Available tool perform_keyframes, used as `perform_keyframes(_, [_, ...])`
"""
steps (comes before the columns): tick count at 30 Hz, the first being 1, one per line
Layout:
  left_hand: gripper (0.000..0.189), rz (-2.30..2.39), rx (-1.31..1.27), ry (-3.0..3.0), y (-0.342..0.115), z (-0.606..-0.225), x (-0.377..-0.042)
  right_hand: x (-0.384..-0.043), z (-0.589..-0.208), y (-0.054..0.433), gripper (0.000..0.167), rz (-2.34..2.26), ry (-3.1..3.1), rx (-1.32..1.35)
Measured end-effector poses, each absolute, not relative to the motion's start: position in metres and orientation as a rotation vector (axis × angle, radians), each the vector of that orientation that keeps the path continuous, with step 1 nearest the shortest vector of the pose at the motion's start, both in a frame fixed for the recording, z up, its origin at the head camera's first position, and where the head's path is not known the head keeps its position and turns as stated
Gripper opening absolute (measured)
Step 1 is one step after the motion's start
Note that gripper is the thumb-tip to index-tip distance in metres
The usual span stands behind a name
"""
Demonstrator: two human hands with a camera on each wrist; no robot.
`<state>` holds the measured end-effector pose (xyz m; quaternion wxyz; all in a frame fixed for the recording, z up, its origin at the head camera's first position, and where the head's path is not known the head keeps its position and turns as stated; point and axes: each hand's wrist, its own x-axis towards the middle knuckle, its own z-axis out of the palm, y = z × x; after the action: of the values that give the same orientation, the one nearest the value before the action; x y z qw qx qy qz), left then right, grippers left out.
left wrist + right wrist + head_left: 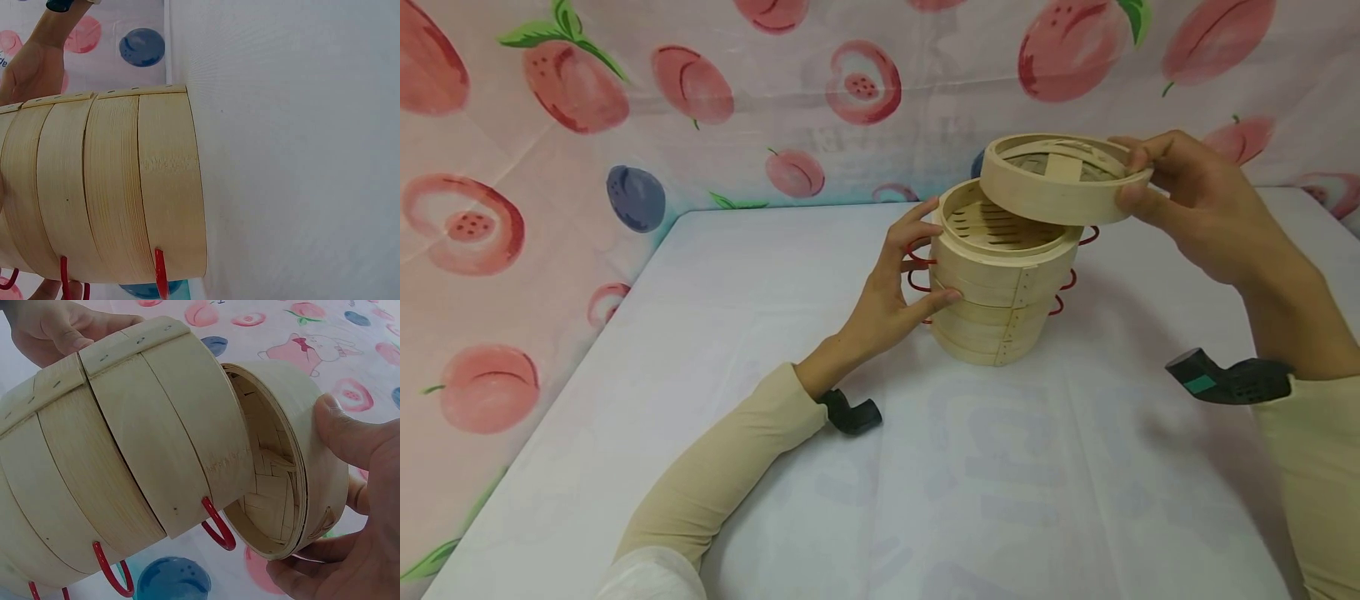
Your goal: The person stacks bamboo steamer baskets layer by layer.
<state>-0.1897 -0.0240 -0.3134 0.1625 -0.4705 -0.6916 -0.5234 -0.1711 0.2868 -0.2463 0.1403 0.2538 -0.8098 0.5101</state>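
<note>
A two-tier bamboo steamer (977, 329) stands upright on the white tabletop, with red loop handles (918, 280) down its sides. My left hand (889, 292) grips the stack from its left side, thumb on the front and fingers round the back. With thumb and fingers, my right hand (1213, 212) pinches the right edge of the woven lid (1063, 198). That lid sits tilted and shifted to the right, baring part of the slatted floor (992, 227) of the upper tier. In the right wrist view the lid's hollow underside (269, 506) shows beside the tier's rim.
The white table (737, 275) spreads out around the steamer. Behind it hangs a cloth (700, 158) printed with peaches and plums. A black wrist camera (853, 414) sits on the left sleeve, another camera (1232, 379) on the right.
</note>
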Motion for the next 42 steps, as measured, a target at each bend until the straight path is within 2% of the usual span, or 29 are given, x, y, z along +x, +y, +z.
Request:
perform_keyframes(13, [0.065, -1.490, -1.333, -1.985, -0.024, -0.305, -0.182, -0.174, -0.251, 0.282, 0.015, 1.856, -2.128, 0.944])
perform_keyframes(33, [0.067, -1.501, -1.312, -1.973, -0.022, -0.308, -0.183, -0.172, -0.254, 0.263, 0.016, 2.002, -2.083, 0.968])
perform_keyframes(42, [0.086, -1.503, -1.332, -1.944, -0.021, -0.331, -0.205, -0.168, -0.252, 0.259, 0.018, 1.961, -2.118, 0.967])
